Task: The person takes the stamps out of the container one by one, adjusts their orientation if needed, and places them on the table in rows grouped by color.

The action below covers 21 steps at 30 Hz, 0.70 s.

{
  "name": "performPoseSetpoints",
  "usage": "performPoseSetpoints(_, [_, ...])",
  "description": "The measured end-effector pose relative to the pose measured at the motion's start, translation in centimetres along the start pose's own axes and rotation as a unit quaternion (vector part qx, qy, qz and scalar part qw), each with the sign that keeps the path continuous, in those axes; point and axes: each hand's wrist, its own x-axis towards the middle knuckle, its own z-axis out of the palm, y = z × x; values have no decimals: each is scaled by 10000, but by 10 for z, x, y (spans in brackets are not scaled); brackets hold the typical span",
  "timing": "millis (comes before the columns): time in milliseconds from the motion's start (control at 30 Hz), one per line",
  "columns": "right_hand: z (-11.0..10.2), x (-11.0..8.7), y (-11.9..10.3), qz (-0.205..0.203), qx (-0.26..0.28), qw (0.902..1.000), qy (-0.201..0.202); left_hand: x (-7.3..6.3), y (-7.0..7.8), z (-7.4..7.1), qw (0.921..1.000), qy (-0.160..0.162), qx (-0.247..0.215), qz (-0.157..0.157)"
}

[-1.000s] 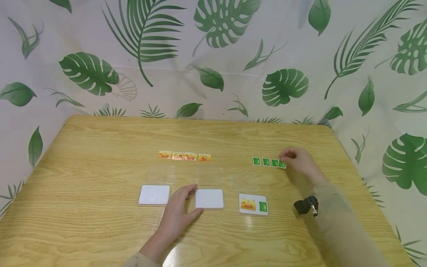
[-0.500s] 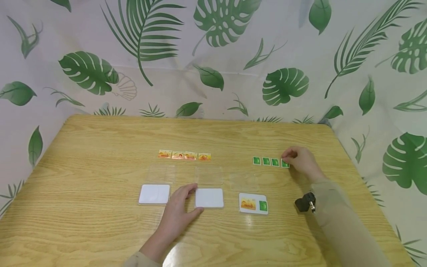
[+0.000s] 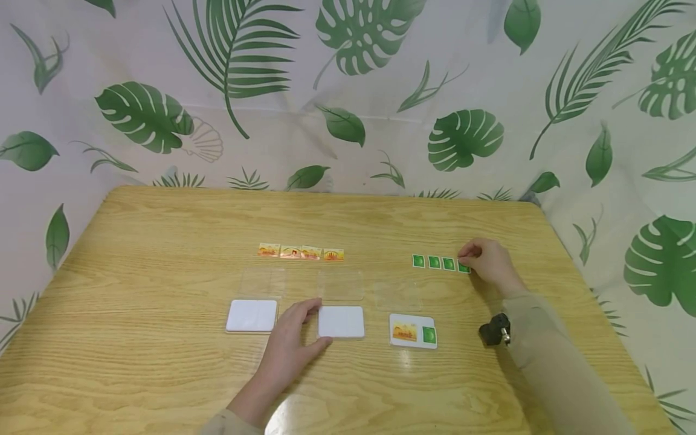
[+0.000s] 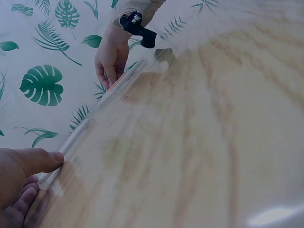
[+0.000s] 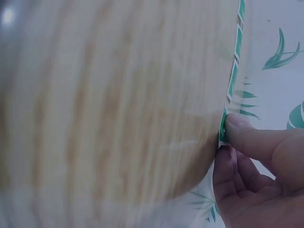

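My left hand point(image 3: 290, 341) holds the left end of the middle white card point(image 3: 341, 322), index finger at its far corner and thumb at its near corner. Between thumb and fingertips my right hand point(image 3: 492, 266) pinches a small green square card point(image 5: 223, 127), the rightmost in a row of small green square cards point(image 3: 433, 263). To the right of the middle card lies another white card point(image 3: 420, 344), bearing an orange picture card point(image 3: 405, 331) and a green square point(image 3: 429, 335). A plain white card point(image 3: 251, 316) lies left of my left hand.
Several orange picture cards point(image 3: 290, 252) lie in a row farther back. Between them and the white cards are clear plastic sheets point(image 3: 341, 286). A wall cloth with green leaves point(image 3: 348, 127) hangs behind the wooden table point(image 3: 163, 374).
The pinched green square card has shifted slightly right, and a little gap now shows between it and its neighbour. My left hand has kept its place.
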Motion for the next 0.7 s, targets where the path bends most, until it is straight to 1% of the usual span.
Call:
performPoseSetpoints(500, [1, -1, 3, 20, -28, 10000, 78, 0, -1, 1, 10000, -10, -21, 36])
performPoseSetpoints(700, [0, -1, 3, -22, 38, 9999, 92, 0, 0, 0, 10000, -15, -47, -6])
